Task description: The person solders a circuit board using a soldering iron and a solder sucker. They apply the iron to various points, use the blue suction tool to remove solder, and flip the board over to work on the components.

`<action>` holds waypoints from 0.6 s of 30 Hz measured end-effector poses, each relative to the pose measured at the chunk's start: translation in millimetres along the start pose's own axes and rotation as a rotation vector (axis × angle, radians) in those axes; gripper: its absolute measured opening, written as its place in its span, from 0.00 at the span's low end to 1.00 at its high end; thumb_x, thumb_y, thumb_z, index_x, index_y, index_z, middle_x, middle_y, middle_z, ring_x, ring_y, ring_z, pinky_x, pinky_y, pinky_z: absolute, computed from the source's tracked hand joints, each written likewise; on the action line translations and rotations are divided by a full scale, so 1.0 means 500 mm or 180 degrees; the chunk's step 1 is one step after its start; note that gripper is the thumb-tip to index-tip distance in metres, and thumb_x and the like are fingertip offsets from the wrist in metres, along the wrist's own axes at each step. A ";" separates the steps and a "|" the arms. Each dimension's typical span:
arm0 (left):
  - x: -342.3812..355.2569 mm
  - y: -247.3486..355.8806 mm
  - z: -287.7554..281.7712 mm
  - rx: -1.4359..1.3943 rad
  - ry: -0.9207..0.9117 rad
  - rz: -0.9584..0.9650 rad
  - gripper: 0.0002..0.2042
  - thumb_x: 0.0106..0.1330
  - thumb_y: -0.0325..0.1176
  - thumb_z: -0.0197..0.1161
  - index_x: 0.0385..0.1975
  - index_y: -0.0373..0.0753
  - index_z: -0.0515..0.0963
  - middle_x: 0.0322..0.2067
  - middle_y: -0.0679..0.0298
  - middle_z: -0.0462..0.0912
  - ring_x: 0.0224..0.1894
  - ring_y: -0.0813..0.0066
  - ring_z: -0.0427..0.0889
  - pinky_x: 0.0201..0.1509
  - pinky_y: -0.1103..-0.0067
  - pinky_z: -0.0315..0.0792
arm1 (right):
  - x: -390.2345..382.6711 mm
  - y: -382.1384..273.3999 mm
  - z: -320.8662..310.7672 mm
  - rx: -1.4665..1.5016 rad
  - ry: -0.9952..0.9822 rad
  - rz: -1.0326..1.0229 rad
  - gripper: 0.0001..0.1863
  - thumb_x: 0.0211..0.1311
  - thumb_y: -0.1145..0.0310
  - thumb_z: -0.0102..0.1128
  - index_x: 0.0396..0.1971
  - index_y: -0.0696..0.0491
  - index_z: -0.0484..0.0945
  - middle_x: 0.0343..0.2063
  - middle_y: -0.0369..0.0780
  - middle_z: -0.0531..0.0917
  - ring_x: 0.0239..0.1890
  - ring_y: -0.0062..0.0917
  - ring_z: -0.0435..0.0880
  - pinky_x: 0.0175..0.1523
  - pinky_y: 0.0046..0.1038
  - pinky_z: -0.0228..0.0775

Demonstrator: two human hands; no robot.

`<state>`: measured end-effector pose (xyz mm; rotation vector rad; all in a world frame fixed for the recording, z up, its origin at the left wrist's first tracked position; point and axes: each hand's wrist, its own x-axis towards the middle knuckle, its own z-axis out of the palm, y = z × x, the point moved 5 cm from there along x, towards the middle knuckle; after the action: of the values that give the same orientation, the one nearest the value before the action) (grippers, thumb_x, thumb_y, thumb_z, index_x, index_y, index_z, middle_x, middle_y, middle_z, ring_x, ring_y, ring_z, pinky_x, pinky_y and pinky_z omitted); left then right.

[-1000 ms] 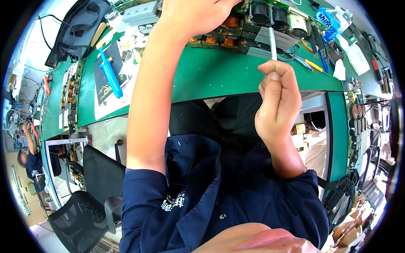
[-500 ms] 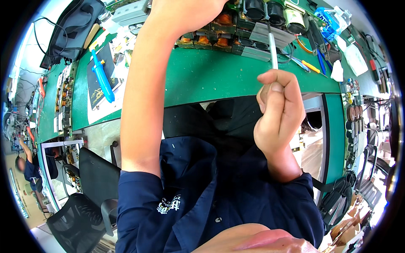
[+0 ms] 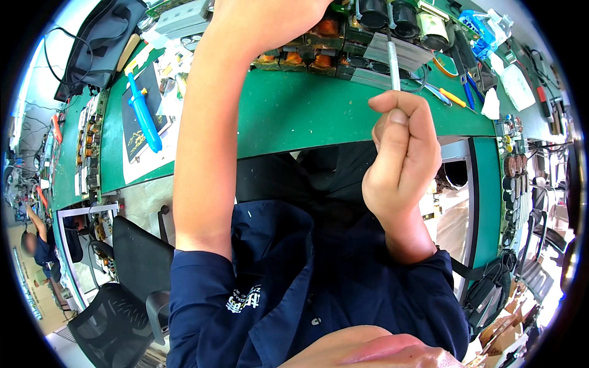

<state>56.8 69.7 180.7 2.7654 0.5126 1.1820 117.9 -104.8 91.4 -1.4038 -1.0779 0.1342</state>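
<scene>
My right hand (image 3: pixel 402 153) is closed around a slim silver-grey tool (image 3: pixel 394 66) with a thin dark tip; its exact kind does not show. The tip points away from me, reaching the gap beside the black capacitors (image 3: pixel 372 13) on a circuit board. Copper-wound coils (image 3: pixel 323 61) and a grey finned heat sink (image 3: pixel 400 52) belong to the same stack of boards. My left hand (image 3: pixel 279 21) reaches over the left part of this stack at the upper edge. Its fingers are cut off by the frame, so whatever they touch is hidden.
On the green bench (image 3: pixel 288 116), a blue desoldering pump (image 3: pixel 144 116) lies over a black booklet at left. To the right are a yellow-handled tool (image 3: pixel 454 99), pliers (image 3: pixel 471 89) and a blue plastic package (image 3: pixel 478 30). An office chair (image 3: pixel 138 264) stands at left; another person (image 3: pixel 43 245) works far left.
My right hand has moved slightly left and away from me with the slim tool. The left arm has barely shifted.
</scene>
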 end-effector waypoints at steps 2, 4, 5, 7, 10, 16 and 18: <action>0.001 0.005 0.002 -0.0102 -0.0070 -0.0060 0.10 0.61 0.37 0.59 0.24 0.36 0.77 0.18 0.52 0.76 0.26 0.50 0.78 0.31 0.65 0.69 | 0.002 0.000 0.002 -0.0048 0.0034 -0.0042 0.10 0.70 0.76 0.40 0.36 0.62 0.74 0.16 0.27 0.63 0.19 0.08 0.58 0.24 0.16 0.50; 0.001 -0.002 0.006 -0.0052 -0.0014 0.0019 0.10 0.60 0.37 0.59 0.24 0.36 0.77 0.18 0.52 0.76 0.25 0.50 0.77 0.30 0.65 0.69 | 0.006 -0.001 0.006 -0.0101 0.0033 -0.0129 0.10 0.70 0.76 0.40 0.36 0.62 0.74 0.16 0.27 0.63 0.19 0.08 0.58 0.24 0.16 0.50; 0.001 -0.004 0.006 -0.0019 0.0017 0.0052 0.10 0.60 0.37 0.59 0.24 0.36 0.76 0.18 0.52 0.75 0.25 0.50 0.77 0.30 0.65 0.69 | 0.007 0.001 0.006 -0.0057 0.0007 -0.0179 0.09 0.69 0.77 0.41 0.36 0.61 0.74 0.15 0.29 0.64 0.17 0.10 0.58 0.23 0.17 0.50; 0.000 -0.003 0.004 -0.0055 0.0035 0.0079 0.10 0.60 0.36 0.59 0.24 0.36 0.76 0.18 0.52 0.75 0.25 0.50 0.77 0.29 0.65 0.69 | 0.009 0.008 0.006 0.0026 -0.0047 -0.0273 0.08 0.66 0.81 0.43 0.36 0.59 0.74 0.12 0.32 0.65 0.12 0.13 0.60 0.20 0.20 0.51; 0.000 -0.002 0.004 -0.0099 0.0003 0.0055 0.10 0.60 0.36 0.59 0.24 0.35 0.76 0.18 0.52 0.75 0.25 0.50 0.77 0.29 0.65 0.68 | 0.014 0.006 0.008 -0.0053 0.0035 -0.0417 0.08 0.67 0.80 0.42 0.36 0.59 0.73 0.12 0.31 0.65 0.12 0.12 0.60 0.19 0.20 0.50; 0.000 -0.003 0.006 -0.0191 0.0028 0.0111 0.10 0.60 0.36 0.59 0.23 0.35 0.76 0.17 0.52 0.75 0.24 0.50 0.77 0.29 0.65 0.68 | 0.019 0.012 0.008 0.0127 0.0024 -0.0314 0.07 0.67 0.80 0.43 0.36 0.59 0.73 0.11 0.30 0.63 0.12 0.11 0.59 0.19 0.19 0.49; 0.001 -0.001 0.006 -0.0165 0.0028 0.0129 0.10 0.60 0.35 0.59 0.23 0.35 0.76 0.17 0.52 0.75 0.24 0.50 0.77 0.29 0.65 0.68 | 0.020 0.013 0.006 0.0112 -0.0002 -0.0253 0.07 0.67 0.80 0.43 0.35 0.59 0.73 0.11 0.30 0.63 0.12 0.11 0.59 0.19 0.19 0.49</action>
<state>58.8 70.7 178.8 2.7407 0.4224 1.1989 124.5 -94.6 90.5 -1.3274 -1.1253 0.0955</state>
